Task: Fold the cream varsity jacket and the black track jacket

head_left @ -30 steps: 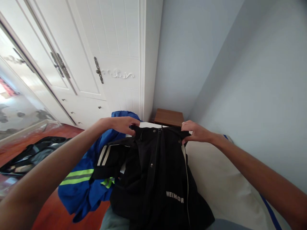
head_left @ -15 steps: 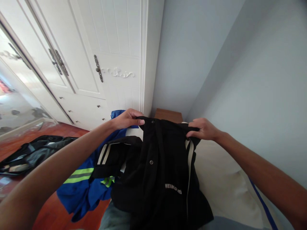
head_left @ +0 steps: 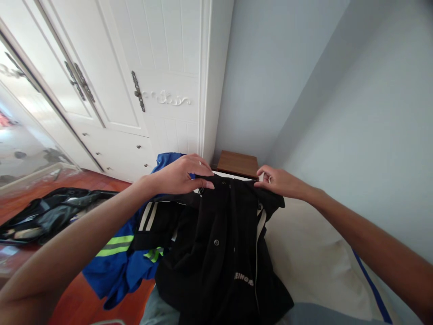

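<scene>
A black jacket (head_left: 219, 253) with snap buttons, pale stripes on its sleeve and light lettering at the lower front hangs in front of me. My left hand (head_left: 189, 176) pinches the top edge near the collar, thumb towards me. At the right end of that edge is my right hand (head_left: 274, 180), its fingers curled and its thumb on the black cloth. The striped sleeve (head_left: 155, 221) is folded out to the left. Behind it lies a blue garment (head_left: 125, 262) with yellow-green and grey reflective bands.
A white wardrobe (head_left: 169, 49) stands ahead on the left. On the reddish floor (head_left: 77, 298) lies an open black suitcase (head_left: 57, 216) with things inside. A small brown wooden surface (head_left: 238, 163) is in the corner, and a beige cushioned surface (head_left: 304, 248) is at right.
Both hands have come slightly closer together along the jacket's top edge. The right fingers have loosened and shifted left; the collar now droops below that hand. The jacket's front has sagged a little.
</scene>
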The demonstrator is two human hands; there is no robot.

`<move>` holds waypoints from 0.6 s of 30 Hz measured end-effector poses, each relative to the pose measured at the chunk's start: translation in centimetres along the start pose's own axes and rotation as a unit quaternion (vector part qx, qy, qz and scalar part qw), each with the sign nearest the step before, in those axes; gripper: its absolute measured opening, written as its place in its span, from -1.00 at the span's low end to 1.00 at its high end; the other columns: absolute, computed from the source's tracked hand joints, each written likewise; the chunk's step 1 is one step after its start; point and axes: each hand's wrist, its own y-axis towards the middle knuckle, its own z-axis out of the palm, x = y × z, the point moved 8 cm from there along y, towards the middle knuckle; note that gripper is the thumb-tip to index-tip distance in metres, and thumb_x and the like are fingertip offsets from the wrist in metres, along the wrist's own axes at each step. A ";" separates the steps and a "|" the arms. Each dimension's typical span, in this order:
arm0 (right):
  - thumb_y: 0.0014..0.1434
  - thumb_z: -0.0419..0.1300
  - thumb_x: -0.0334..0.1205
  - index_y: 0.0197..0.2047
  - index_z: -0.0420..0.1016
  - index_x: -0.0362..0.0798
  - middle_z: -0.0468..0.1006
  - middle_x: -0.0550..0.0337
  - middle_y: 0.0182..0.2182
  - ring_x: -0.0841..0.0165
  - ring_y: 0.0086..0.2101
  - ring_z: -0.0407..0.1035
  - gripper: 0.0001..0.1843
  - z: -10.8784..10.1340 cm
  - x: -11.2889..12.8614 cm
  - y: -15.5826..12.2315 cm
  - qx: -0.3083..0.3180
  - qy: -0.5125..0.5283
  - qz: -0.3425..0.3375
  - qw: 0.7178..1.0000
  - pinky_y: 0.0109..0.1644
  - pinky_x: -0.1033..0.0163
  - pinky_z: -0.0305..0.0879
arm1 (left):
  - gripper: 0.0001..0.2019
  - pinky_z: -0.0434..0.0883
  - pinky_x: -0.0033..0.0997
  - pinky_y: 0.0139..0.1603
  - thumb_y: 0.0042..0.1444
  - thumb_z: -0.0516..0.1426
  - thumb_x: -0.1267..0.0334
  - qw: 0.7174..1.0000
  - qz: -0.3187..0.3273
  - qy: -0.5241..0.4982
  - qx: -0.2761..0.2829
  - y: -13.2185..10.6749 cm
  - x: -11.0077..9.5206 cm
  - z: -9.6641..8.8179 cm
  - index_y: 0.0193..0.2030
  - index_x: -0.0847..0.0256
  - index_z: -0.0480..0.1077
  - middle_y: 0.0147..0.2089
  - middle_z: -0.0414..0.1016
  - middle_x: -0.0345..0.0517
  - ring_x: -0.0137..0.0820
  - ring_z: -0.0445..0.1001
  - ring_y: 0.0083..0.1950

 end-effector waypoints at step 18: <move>0.01 0.16 -0.19 -0.45 0.49 -0.09 0.54 0.24 -0.45 0.32 -0.36 0.41 -0.85 2.0 3.7 1.7 0.133 0.079 -0.009 0.988 -0.36 0.34 0.23 | -0.43 0.44 -0.37 -0.27 0.30 -0.05 -0.22 0.967 -0.166 -0.194 -0.007 -0.8 -1.5 -0.2 -0.09 0.24 0.54 -0.24 0.61 0.00 -0.37 0.55 -0.36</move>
